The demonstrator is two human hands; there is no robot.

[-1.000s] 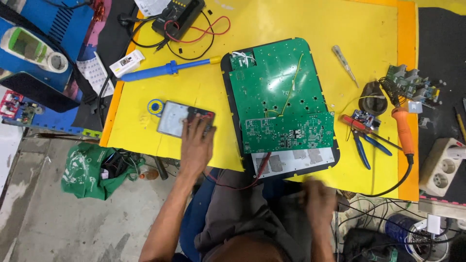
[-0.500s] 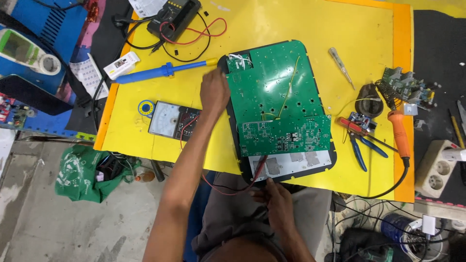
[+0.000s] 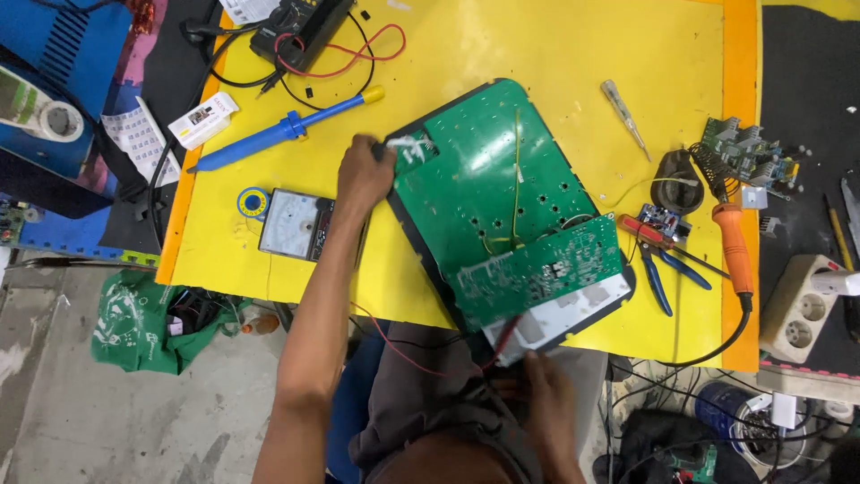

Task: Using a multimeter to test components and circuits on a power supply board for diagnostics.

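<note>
A large green circuit board in a black housing lies tilted on the yellow table. My left hand grips the housing's far left corner, by a white connector. My right hand holds the near edge of the unit, where a grey panel and red wires hang over the table's front edge. An analog multimeter lies just left of my left forearm.
A blue desoldering pump and a black multimeter with red and black leads lie at the far left. At the right are a screwdriver, blue-handled pliers, an orange soldering iron, small boards and a power strip.
My left hand moved from the analog meter up to the housing's far left corner. My right hand came to the near edge, and the board has turned and slid toward me.
</note>
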